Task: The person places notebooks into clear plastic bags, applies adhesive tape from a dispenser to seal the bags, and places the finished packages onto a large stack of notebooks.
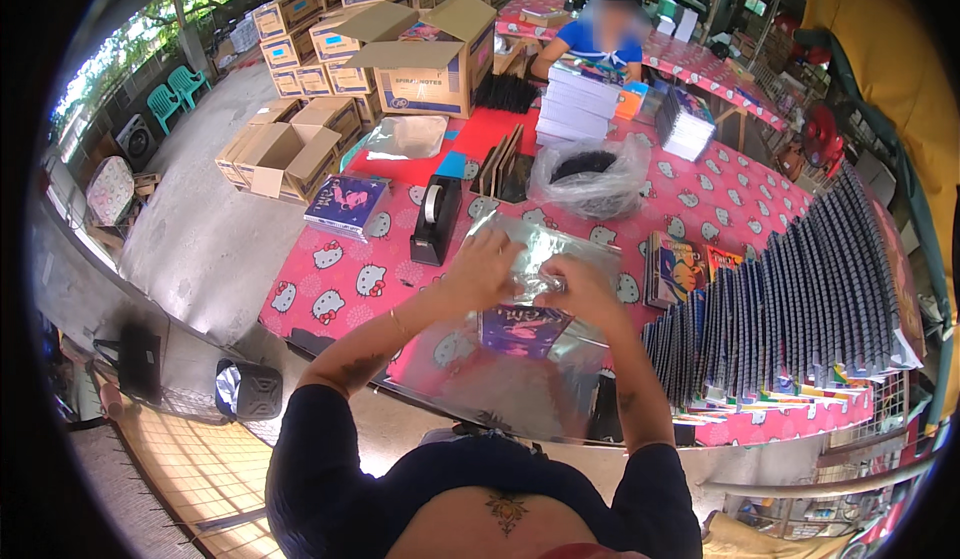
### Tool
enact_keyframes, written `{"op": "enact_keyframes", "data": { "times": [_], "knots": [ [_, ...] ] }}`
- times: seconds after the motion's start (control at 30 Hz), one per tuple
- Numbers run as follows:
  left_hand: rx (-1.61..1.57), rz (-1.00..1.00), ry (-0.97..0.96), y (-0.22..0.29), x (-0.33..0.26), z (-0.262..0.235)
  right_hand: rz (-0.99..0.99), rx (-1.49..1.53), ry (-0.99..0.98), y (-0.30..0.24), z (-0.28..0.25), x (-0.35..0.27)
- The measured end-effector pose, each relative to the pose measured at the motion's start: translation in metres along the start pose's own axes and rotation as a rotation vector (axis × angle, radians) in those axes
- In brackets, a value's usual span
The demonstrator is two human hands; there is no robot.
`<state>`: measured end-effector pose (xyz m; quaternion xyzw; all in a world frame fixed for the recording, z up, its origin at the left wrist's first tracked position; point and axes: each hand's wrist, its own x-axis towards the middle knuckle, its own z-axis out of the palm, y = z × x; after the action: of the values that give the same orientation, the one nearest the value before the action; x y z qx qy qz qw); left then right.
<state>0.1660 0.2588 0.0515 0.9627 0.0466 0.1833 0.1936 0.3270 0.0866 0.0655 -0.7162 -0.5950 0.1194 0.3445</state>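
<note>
A clear plastic bag lies over the table in front of me, shiny and wrinkled. At its left side my left hand has its fingers curled onto the film. My right hand pinches a bunched fold of the same plastic, a short way from the left. Just below both hands is a purple notebook with a printed cover; its far part is hidden by my hands and the film. Ahead of my left hand stands a black tape dispenser with a roll of tape.
Spiral-bound notebooks stand in a long row at right. A purple notebook stack lies left. Farther back are a plastic bag with black coils, stacked books and an opened carton. A person in blue sits across the table.
</note>
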Motion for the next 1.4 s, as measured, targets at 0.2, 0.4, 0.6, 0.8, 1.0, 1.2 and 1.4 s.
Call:
{"op": "enact_keyframes", "data": {
  "times": [0.2, 0.4, 0.6, 0.8, 1.0, 1.2, 1.4],
  "knots": [
    [-0.982, -0.355, -0.105, -0.067, 0.014, 0.029, 0.252, 0.608, -0.073, 0.059, 0.016, 0.007],
    [-0.318, -0.87, 0.375, -0.217, -0.059, 0.035, 0.209, 0.576, 0.065, 0.046, 0.036, 0.01],
    [-1.04, -0.731, 0.808, -0.196, -0.063, 0.076, 0.186, 0.562, 0.125, 0.056, 0.036, 0.003],
    [0.397, -0.835, 0.316, -0.216, -0.096, 0.033, 0.157, 0.636, 0.063, 0.047, 0.041, 0.011],
    [-0.042, -0.14, 0.157, -0.077, 0.015, -0.059, 0.219, 0.632, 0.12, 0.053, 0.036, 0.0],
    [-0.207, 0.044, -0.032, -0.043, 0.048, -0.062, 0.204, 0.579, 0.132, 0.047, 0.042, -0.004],
    [-0.303, 0.219, -0.524, -0.018, 0.082, -0.041, 0.219, 0.543, 0.153, 0.044, 0.038, -0.007]
  ]
}}
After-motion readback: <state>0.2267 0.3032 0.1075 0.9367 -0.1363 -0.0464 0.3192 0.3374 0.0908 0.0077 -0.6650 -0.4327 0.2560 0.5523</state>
